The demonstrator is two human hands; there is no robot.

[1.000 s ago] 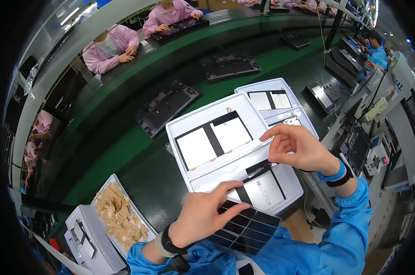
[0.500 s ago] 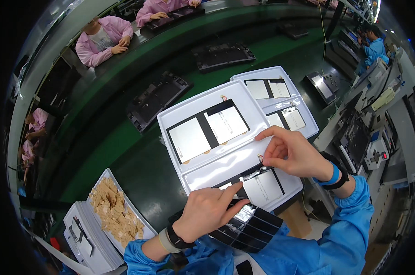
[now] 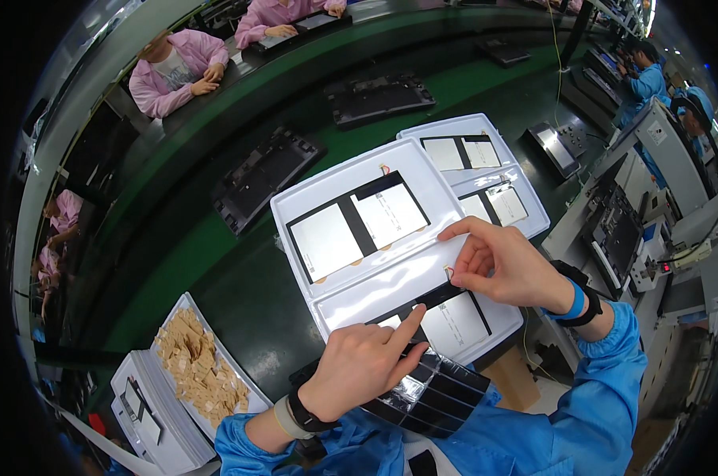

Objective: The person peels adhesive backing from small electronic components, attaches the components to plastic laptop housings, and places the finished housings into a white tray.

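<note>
A silver-and-black battery pack (image 3: 454,324) lies in the near half of a white plastic tray (image 3: 498,329). My left hand (image 3: 363,365) reaches over it, index finger stretched onto its black edge strip. A sheet of black strips (image 3: 434,397) with a glossy surface juts out from under that hand's thumb, held above the tray's near edge. My right hand (image 3: 502,258) has its fingers curled, thumb tip beside the pack's small wired connector (image 3: 449,272); what it pinches, if anything, is hidden. Another battery pack (image 3: 390,214) sits in the tray's far half.
A second white tray (image 3: 525,186) with battery packs is behind on the right. At lower left, a white tray holds tan paper pieces (image 3: 200,369) beside stacked trays (image 3: 156,408). Black device housings (image 3: 267,178) lie on the green line. Co-workers in pink (image 3: 180,71) sit across.
The black strip along the near pack's edge looks darker and less shiny. The housings on the green line have shifted slightly left. Both my hands stay almost in place.
</note>
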